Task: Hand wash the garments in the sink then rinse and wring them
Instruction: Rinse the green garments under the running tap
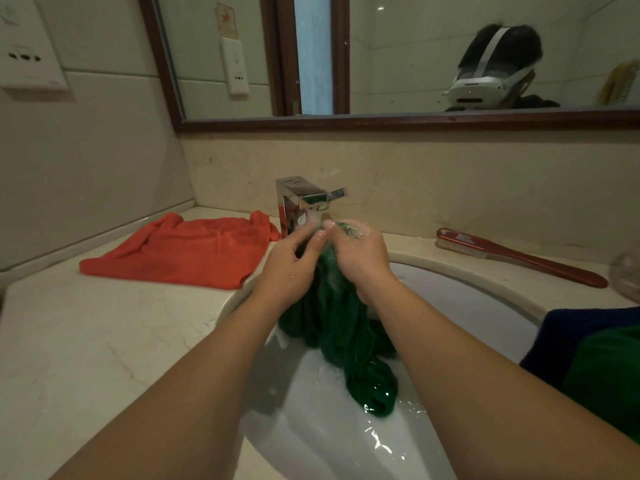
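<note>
A wet dark green garment (341,336) hangs from both my hands into the white sink (464,292), its lower end lying in soapy water. My left hand (294,265) and my right hand (360,254) grip the bunched top of the garment right under the chrome faucet (301,202). Both hands are wet, and their fingers curl round the cloth. An orange garment (187,251) lies flat on the counter to the left of the sink.
A red-handled scrub brush (512,256) lies on the counter behind the sink at right. Dark blue and green cloth (595,358) sits at the sink's right edge. A glass object (627,275) shows at the far right. A mirror hangs above the marble counter (86,341).
</note>
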`<action>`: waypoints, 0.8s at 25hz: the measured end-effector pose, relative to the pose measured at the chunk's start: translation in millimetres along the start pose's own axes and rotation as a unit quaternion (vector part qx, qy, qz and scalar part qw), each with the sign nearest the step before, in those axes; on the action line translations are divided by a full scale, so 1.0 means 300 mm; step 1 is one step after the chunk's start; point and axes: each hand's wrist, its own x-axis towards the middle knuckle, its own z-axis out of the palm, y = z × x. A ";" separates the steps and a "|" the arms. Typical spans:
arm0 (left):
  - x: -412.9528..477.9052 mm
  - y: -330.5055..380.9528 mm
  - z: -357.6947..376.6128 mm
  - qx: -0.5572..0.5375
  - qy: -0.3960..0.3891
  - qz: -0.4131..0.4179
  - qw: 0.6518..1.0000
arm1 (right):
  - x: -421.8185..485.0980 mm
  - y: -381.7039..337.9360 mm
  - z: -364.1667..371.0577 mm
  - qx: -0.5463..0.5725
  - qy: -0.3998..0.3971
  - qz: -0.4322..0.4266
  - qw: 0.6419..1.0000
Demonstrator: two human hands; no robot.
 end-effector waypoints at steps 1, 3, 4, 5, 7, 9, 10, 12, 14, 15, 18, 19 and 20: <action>-0.005 0.004 0.005 0.000 -0.014 0.004 1.000 | 0.000 -0.001 -0.001 0.007 0.004 -0.007 1.000; -0.010 -0.002 0.015 0.025 -0.041 -0.004 0.999 | -0.001 0.000 -0.002 0.015 0.009 -0.018 1.000; -0.010 -0.012 0.017 0.039 -0.054 -0.014 0.998 | -0.001 0.000 0.001 0.023 0.013 -0.021 0.999; -0.012 -0.021 0.021 0.043 -0.069 -0.024 0.996 | -0.004 -0.002 0.002 0.034 0.017 -0.021 0.999; -0.008 -0.041 0.030 0.031 -0.081 -0.026 0.996 | -0.002 0.000 0.003 0.053 0.025 -0.021 0.998; -0.002 -0.068 0.034 0.041 -0.063 -0.001 0.997 | 0.003 0.004 0.000 0.061 0.038 -0.025 0.997; 0.003 -0.075 0.035 0.048 -0.056 0.003 0.997 | 0.005 0.005 -0.003 0.058 0.046 -0.027 0.997; 0.011 -0.072 0.036 0.051 -0.048 -0.019 0.997 | 0.010 0.003 -0.005 0.049 0.052 -0.026 0.997; 0.019 -0.058 0.037 -0.034 -0.017 -0.077 0.996 | 0.011 0.004 -0.007 0.023 0.030 -0.014 0.999; 0.022 -0.042 0.037 -0.103 0.005 -0.114 0.988 | 0.006 0.006 -0.008 -0.001 0.008 -0.011 1.000; 0.034 -0.033 0.009 -0.019 0.052 -0.101 0.993 | -0.004 0.034 -0.001 -0.178 -0.047 -0.087 0.979; 0.035 -0.041 -0.001 0.027 0.057 -0.085 0.994 | -0.008 0.041 0.000 -0.240 -0.060 -0.123 0.961; 0.038 -0.040 -0.013 0.037 0.058 -0.070 0.995 | -0.011 0.045 0.002 -0.276 -0.070 -0.148 0.947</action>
